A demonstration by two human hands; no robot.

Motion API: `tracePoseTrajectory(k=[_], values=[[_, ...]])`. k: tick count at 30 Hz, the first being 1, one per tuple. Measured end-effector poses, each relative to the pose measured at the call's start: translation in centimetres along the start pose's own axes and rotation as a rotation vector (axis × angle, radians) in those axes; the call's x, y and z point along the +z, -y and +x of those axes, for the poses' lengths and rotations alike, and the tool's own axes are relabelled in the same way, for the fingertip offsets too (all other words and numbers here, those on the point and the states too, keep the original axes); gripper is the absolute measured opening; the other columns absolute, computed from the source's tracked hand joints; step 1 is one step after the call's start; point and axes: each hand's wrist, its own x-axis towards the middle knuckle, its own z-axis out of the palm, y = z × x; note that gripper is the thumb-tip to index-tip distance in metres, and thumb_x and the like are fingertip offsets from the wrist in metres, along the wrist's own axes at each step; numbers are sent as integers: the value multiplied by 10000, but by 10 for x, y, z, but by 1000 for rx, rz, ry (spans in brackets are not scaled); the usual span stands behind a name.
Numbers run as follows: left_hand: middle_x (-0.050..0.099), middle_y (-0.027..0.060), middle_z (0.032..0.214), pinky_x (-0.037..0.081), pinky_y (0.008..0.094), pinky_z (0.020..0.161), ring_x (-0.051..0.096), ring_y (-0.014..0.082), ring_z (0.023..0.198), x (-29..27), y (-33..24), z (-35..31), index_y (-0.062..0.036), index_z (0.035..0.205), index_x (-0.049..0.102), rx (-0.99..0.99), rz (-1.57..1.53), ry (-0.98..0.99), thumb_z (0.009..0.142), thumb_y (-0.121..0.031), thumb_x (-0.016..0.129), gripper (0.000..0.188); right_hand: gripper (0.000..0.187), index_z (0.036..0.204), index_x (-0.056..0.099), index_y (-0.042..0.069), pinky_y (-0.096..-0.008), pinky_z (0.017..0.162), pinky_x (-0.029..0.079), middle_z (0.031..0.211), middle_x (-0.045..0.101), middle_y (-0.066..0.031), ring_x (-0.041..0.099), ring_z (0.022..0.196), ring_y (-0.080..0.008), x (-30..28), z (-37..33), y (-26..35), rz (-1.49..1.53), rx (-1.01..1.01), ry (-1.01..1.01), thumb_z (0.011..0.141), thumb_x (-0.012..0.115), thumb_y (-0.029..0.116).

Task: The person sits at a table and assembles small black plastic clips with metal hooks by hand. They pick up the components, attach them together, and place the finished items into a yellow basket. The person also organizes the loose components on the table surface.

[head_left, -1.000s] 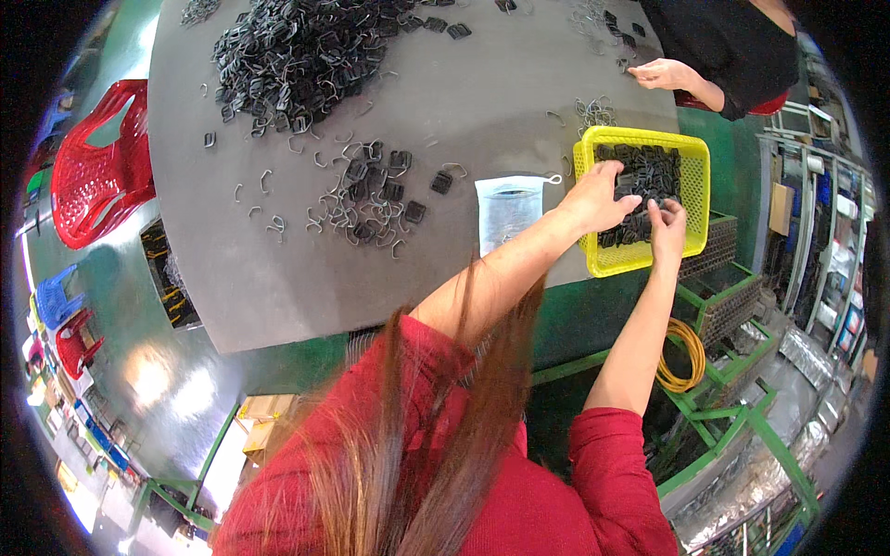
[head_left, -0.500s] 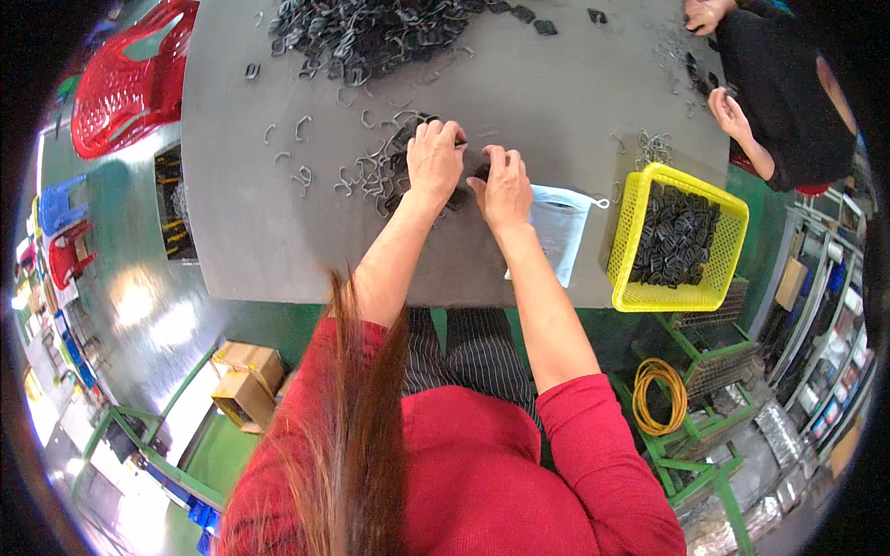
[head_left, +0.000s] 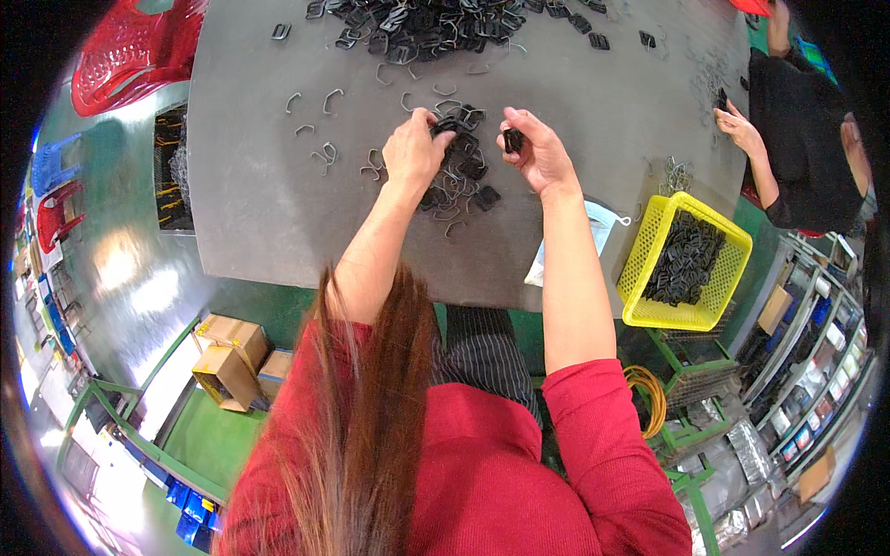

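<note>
Black buckle [head_left: 513, 140], grasped by right hand [head_left: 540, 159], left hand [head_left: 413, 154] at small buckle pile [head_left: 473, 168], its grip unclear

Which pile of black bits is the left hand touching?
The small middle pile, among bent wires; the big pile lies farther away, and another pile is inside the yellow basket.

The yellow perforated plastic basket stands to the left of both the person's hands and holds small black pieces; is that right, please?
Not quite: the head view shows the yellow perforated plastic basket to the right of both the person's left hand and right hand; it does hold small black pieces.
</note>
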Motion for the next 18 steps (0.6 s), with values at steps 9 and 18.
tracePoseTrajectory(k=[9, 18], values=[[614, -17, 789, 400, 205, 519, 576, 69, 699, -76, 63, 30, -52, 987, 634, -254, -1084, 606, 857, -252, 632, 239, 339, 869, 630, 49, -419, 806, 480, 983, 640, -127, 613, 940, -295, 51, 24, -23, -1504, -91, -615, 708, 723, 332], [608, -3, 721, 452, 237, 530, 576, 122, 633, -62, 53, 28, -57, 921, 631, -287, -795, 561, 865, -327, 616, 276, 304, 913, 658, 24, -349, 714, 491, 781, 670, -109, 641, 744, -227, 41, 29, -8, -983, -39, -298, 672, 708, 203]])
